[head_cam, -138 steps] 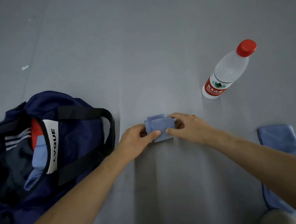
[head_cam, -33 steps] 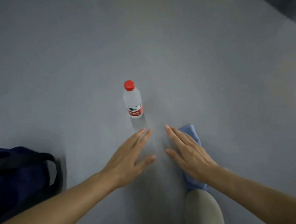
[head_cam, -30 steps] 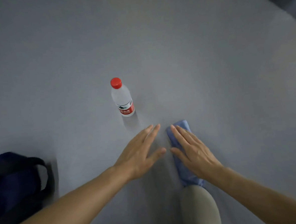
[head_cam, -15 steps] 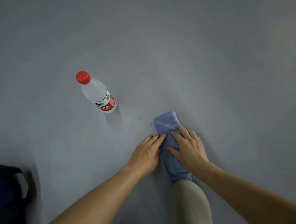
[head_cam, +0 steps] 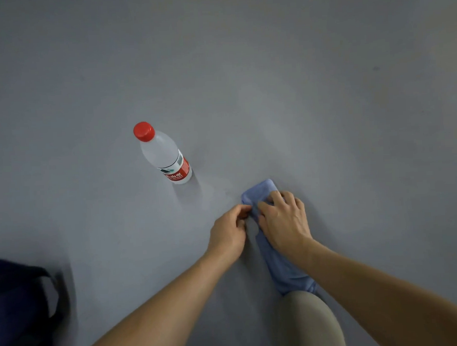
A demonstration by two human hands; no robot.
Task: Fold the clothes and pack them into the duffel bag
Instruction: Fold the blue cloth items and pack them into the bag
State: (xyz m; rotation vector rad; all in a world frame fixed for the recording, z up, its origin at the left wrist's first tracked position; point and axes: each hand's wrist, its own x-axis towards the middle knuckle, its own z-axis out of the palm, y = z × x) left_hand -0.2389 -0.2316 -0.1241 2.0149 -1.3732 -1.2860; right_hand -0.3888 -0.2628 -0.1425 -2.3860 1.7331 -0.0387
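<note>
**Entry: blue garment, on the floor, fold about to start**

Item: one blue garment [head_cam: 285,271], long and narrow, lying flat on the grey floor [head_cam: 242,65]. Its long axis runs from just in front of my knee [head_cam: 309,325], under my right palm, to a rounded far end just past my right fingertips.

Right hand [head_cam: 283,220]: the nearer one, lying directly on top of the garment's far half. Palm down, wrist low, fingers bent, their tips pressing into the cloth near the far end. I judge it has hold of that end.

Left hand [head_cam: 228,237]: just beside the garment, on its left edge. Fingers curled, tips touching the cloth next to my right thumb. I cannot tell whether they pinch the edge or only touch it.

Governing relation: the free length lies behind my right hand, toward my body. The fold, as I judge it, turns along that axis, far end brought back toward the knee.

Duffel bag [head_cam: 14,314]: well off to the left of my left forearm, only partly in view.

Also present: a water bottle [head_cam: 165,156] with a red cap, upright, ahead and left of my left hand — apart from the garment.
</note>
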